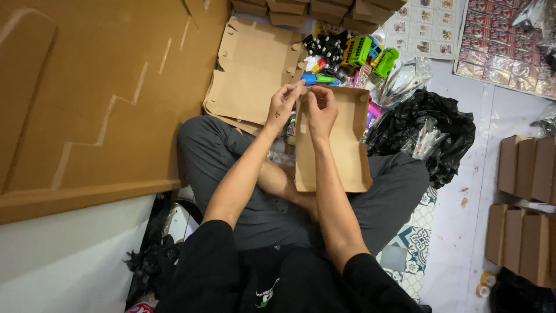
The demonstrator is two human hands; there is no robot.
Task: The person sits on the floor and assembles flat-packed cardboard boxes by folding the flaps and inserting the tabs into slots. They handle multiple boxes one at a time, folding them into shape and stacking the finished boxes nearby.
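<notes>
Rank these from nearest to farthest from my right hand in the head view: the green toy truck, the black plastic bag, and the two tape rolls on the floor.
Measured from the right hand:
1. Green toy truck, just ahead, slightly right.
2. Black plastic bag, off to the right.
3. Tape rolls, far right, down by the folded boxes.

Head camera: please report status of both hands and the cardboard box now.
Left hand and right hand both pinching far edge of flat brown cardboard box. Box resting over lap, unfolded. Toy pile and black bag beyond, not obstructing.
</notes>
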